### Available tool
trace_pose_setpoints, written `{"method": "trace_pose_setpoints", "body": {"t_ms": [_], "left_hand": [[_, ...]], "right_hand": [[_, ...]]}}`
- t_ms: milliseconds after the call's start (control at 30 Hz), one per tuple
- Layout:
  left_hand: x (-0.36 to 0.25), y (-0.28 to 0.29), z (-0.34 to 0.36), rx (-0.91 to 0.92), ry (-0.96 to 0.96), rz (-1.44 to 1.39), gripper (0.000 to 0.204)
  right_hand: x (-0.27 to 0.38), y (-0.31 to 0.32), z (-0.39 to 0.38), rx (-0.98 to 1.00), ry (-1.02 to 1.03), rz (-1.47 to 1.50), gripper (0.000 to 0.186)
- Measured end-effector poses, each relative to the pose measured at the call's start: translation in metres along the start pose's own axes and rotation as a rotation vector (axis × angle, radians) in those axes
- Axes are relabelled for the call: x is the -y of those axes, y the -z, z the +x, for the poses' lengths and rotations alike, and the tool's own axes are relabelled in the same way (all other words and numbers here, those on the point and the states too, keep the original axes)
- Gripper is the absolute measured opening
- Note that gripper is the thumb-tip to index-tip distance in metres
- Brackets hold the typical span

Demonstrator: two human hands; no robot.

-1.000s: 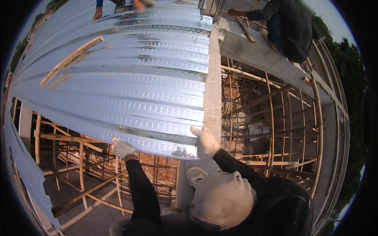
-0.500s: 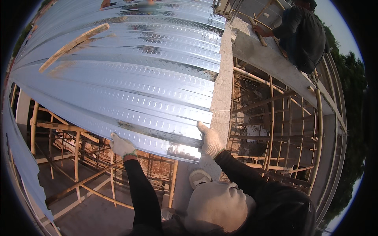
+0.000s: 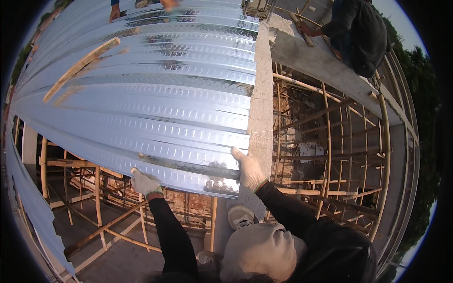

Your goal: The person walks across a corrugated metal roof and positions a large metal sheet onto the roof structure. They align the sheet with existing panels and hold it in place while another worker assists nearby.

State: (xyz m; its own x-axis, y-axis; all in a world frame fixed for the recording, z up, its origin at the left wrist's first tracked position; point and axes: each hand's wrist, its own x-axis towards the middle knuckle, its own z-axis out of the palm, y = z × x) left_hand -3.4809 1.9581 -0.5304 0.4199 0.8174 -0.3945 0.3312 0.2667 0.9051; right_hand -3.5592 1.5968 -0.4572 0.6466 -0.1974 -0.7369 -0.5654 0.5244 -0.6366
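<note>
A shiny ribbed metal decking sheet [image 3: 188, 162] lies in front of me, beside other sheets of the same kind. My left hand [image 3: 145, 183], in a pale knitted glove, is closed on its near long edge, thumb on top. At the sheet's right end my right hand [image 3: 249, 171], gloved likewise, grips the corner region with its thumb up over the edge. The fingers beneath the metal are hidden for both hands. That right end lies along a rough concrete beam [image 3: 261, 111].
Below both sides of the beam stands bamboo scaffolding [image 3: 327, 137] over a deep drop. A wooden plank [image 3: 81, 68] rests on the decking. One person [image 3: 361, 40] crouches at the upper right; another person's hand [image 3: 114, 13] shows at the top. My shoe [image 3: 241, 217] is on the beam.
The view has shifted slightly, and the decking appears a little lower and further left at its right end. Both hands keep their hold. More of the other person shows at the top.
</note>
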Motion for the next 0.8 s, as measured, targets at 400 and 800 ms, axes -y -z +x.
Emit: {"method": "trace_pose_setpoints", "body": {"t_ms": [400, 800], "left_hand": [[-0.008, -0.01, -0.019, -0.061, 0.07, -0.001, 0.078], [-0.012, -0.001, -0.025, 0.031, 0.05, 0.241, 0.073]], "right_hand": [[0.005, -0.01, -0.006, 0.045, 0.064, 0.062, 0.044], [0.003, -0.006, -0.007, -0.026, 0.137, -0.079, 0.051]]}}
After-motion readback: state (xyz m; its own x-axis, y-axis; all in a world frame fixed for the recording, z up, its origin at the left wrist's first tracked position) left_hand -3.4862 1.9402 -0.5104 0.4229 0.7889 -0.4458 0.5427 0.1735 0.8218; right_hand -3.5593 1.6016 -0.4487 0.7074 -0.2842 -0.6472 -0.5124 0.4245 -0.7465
